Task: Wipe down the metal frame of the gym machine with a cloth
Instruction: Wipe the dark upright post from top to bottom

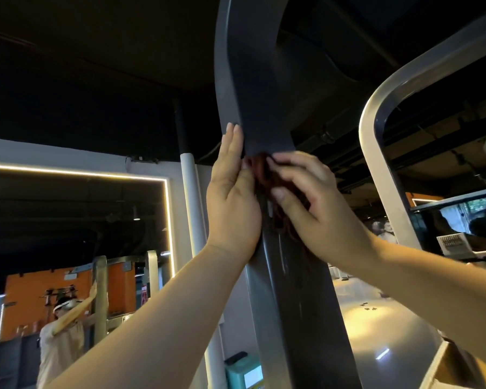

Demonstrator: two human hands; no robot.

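Dim gym space spreads behind, with a black ceiling and, at the left, a wall mirror point(76, 220) edged by a light strip point(68, 172). It reflects a person reaching up at a post.

Largest in front is the dark metal frame point(300, 304), an upright that rises through the middle and forks near the top. A paler frame arch point(376, 113) curves at the right, well apart from the work.

The left hand point(232, 197) lies flat on the upright's left edge, fingers straight and pointing up, pressing and clasping nothing. The right hand point(317, 209) has its grip clamped on the cloth point(267, 175), with fingers and thumb curled round a bunched dark red wad.

That wad sits against the front face of the upright just under the fork. It is between the two hands and mostly inside the right grip, with a loose tail hanging down below the palm. The wad is in shadow, so I cannot tell whether the left thumb touches it.

The likely fault is poor coverage. A cloth this bunched would meet the metal only along a narrow ridge, so a stroke could leave strips untouched, above all on the rounded edges and the far side. The reach is overhead, so pressure may fade and the wad may slip from the fingers. The hanging tail could drag or catch at the fork.
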